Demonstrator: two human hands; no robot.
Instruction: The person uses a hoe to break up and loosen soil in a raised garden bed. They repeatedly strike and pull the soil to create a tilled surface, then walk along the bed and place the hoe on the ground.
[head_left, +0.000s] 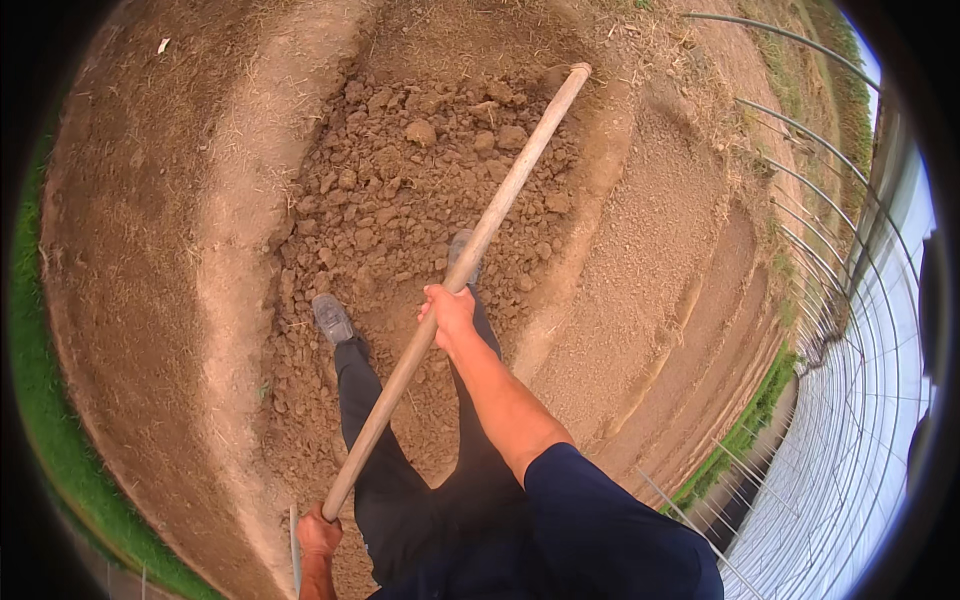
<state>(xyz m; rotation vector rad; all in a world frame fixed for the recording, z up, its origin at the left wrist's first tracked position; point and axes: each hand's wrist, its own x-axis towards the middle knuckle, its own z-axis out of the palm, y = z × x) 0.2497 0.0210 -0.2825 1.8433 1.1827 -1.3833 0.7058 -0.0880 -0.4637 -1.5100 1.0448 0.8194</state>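
A long wooden tool handle (517, 176) slants across the view, from the lower left up to the far right over the dug soil. My right hand (450, 311) is wrapped around its middle, in front of my right leg. Near the handle's lower end, my left hand (319, 531) grips it beside my left thigh. No working head can be made out at the far end, so the kind of tool is unclear. Beneath the handle lies a patch of broken brown soil clods (390, 180). My left shoe (331, 319) and partly covered right shoe (459, 244) stand in this loose soil.
Raised, smoother soil ridges run along the left (240, 187) and right (585, 247) of the dug strip. Curved metal hoops (810, 124) of a greenhouse frame line the right side. A thin grey bar (294, 547) shows beside my left hand. Green grass (37, 367) borders the far left.
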